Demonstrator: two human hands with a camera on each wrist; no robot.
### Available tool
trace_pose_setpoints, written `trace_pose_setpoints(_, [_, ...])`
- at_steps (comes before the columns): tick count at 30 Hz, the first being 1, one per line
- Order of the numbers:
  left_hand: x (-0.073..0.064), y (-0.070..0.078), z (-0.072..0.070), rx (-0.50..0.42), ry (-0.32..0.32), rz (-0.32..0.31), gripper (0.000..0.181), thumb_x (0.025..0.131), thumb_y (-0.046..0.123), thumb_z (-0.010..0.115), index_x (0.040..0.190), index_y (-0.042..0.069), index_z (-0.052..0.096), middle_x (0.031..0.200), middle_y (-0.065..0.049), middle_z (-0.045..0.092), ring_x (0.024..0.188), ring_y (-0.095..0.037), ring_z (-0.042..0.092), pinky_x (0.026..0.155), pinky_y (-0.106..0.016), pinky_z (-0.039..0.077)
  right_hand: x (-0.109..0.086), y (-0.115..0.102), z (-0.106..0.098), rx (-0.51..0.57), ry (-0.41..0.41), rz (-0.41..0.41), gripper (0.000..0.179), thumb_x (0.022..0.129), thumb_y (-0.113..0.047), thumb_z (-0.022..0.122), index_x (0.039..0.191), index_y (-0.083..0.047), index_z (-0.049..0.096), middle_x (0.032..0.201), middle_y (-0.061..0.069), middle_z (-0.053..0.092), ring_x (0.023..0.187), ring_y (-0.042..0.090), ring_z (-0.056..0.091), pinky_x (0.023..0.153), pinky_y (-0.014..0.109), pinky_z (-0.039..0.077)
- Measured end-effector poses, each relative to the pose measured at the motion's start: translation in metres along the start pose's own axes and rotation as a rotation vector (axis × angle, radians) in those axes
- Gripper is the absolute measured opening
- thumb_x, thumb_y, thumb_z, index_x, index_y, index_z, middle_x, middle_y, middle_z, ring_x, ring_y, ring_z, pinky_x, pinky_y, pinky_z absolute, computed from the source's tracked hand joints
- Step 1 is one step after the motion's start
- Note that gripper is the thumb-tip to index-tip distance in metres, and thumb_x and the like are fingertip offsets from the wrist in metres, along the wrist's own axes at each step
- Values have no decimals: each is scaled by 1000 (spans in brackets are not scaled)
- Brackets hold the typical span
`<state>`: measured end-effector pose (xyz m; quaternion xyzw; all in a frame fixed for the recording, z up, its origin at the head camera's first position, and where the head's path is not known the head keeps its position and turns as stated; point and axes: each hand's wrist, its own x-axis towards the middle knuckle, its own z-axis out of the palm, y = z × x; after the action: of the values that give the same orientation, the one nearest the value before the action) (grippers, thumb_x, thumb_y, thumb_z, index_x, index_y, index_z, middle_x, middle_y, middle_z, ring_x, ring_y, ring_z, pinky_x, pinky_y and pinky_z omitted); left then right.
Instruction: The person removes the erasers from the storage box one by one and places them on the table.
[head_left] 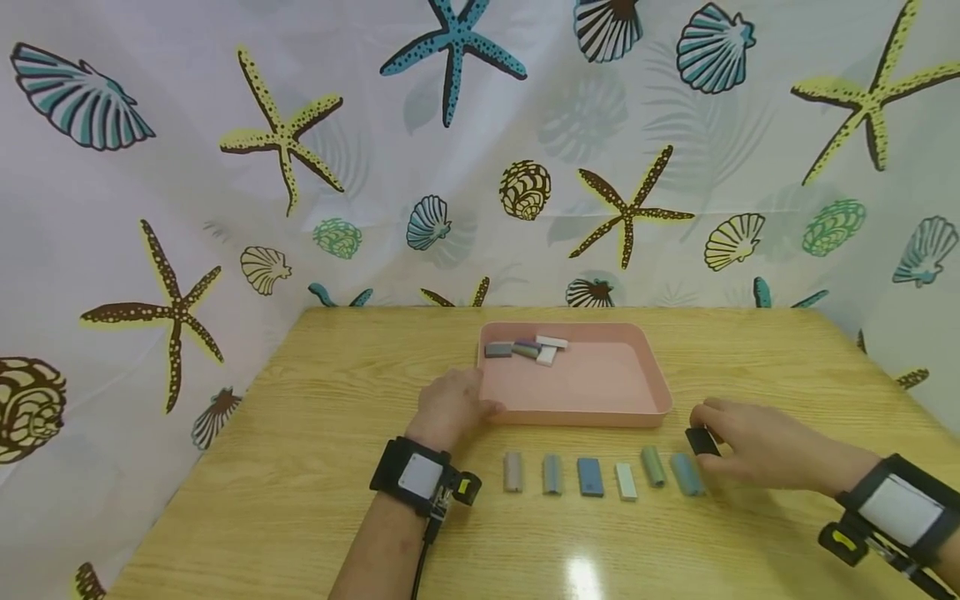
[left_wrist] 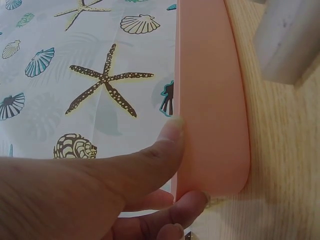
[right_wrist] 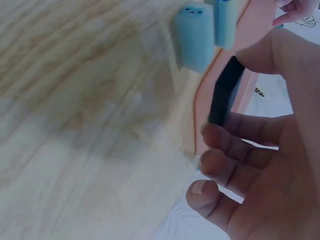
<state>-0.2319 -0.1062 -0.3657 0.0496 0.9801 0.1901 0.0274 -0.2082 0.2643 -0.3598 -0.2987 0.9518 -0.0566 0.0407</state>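
Observation:
My left hand [head_left: 447,407] pinches the near left corner of a shallow pink tray [head_left: 577,418], the thumb on its rim and fingertips against the outer wall, as the left wrist view shows. My right hand [head_left: 757,442] holds a small black block [head_left: 702,442], eraser-like, between thumb and fingers, right of the tray's near corner. In the right wrist view the black block [right_wrist: 226,92] is tilted. Closest to this hand is a light blue block [head_left: 687,474], with a little printed face [right_wrist: 195,11] on its end. Inside the tray, a grey block [head_left: 498,350] lies among several small pieces at the far left.
In front of the tray runs a row of small blocks: a beige one [head_left: 513,472], a grey-blue one [head_left: 552,474], a blue one [head_left: 590,477], a white one [head_left: 626,482] and a green one [head_left: 653,467]. A patterned cloth [head_left: 465,167] hangs behind the wooden table [head_left: 360,358].

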Motion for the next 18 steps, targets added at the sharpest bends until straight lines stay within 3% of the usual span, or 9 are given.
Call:
trace_pose_setpoints(6, [0,-1,1,5,6,9,38,79,37,70,97,6,58,68,-3,53,57,-15,47,48,-27,35,-7,5,9,39,-137,49,33,77,-38,68,99,-17,54,81,-5,45,65,7,42,55,26,36])
trace_pose_setpoints(18, [-1,-2,1,16,19,16,40,79,39,69,99,5,58,68,-3,52,56,-14,47,47,-27,34,-5,6,10,8,-149,-12,36,74,-44,70,96,-22,53,79,-6,43,61,7,40,52,26,35])
